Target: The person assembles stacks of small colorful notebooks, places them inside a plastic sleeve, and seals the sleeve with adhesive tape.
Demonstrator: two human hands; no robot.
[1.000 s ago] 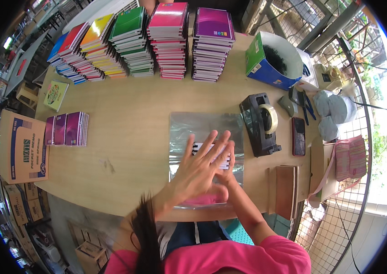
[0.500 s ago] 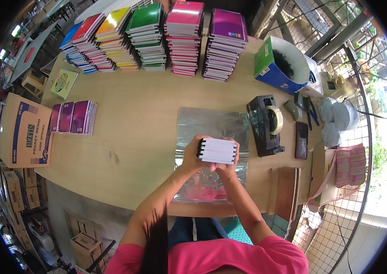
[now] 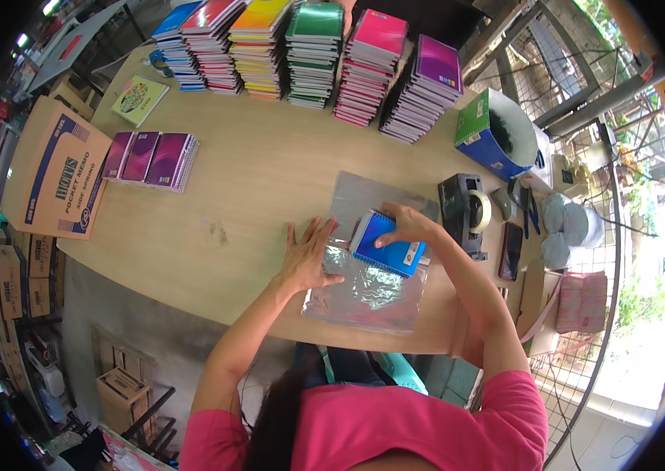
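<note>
Blue-covered and likely light, stiff and slightly slick, the notebook (image 3: 385, 255) over clear plastic (image 3: 364, 304) near the front edge of the surface (image 3: 262, 165) is best held by cover and far edge, as the right hand (image 3: 412, 225) grasps it, the left hand (image 3: 303, 263) spread, grasping nothing.

Dark capital lettering (image 3: 69, 180) is borne by a brown rectangular cardboard carton (image 3: 51, 206), pale print (image 3: 411, 253) by a blue spiral-bound notebook (image 3: 389, 256)
</note>
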